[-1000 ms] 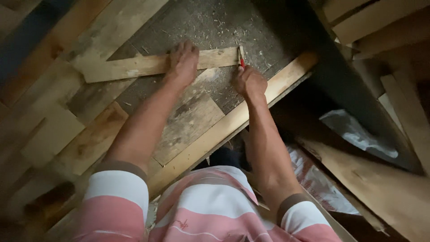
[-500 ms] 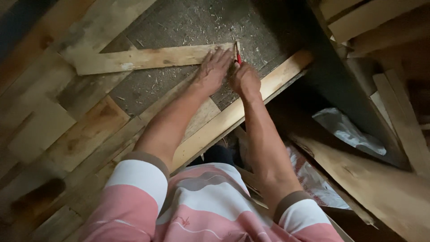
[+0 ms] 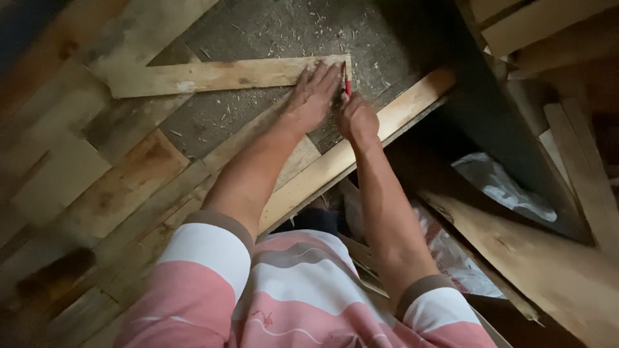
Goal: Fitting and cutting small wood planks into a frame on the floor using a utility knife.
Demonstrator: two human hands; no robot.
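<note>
The left hand [image 3: 313, 96] has been slid along the board to its right end, close beside the right hand [image 3: 358, 121]. A dusty worktop [image 3: 271, 38] is seen beneath, a long plank [image 3: 361, 142] lies along its edge, and the narrow board [image 3: 213, 75] is pressed flat by open fingers. A red pencil [image 3: 347, 84] is pinched in the right grip at the board's end.

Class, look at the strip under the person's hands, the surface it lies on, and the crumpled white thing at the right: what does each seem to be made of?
Strip: pale raw wood, unfinished; grain and rough edges show. The left hand presses it; the right hand holds a red pencil at its end.
Surface: probably grey board or concrete, matte, littered with chips.
White thing: likely thin plastic sheet; glossy creases.
</note>
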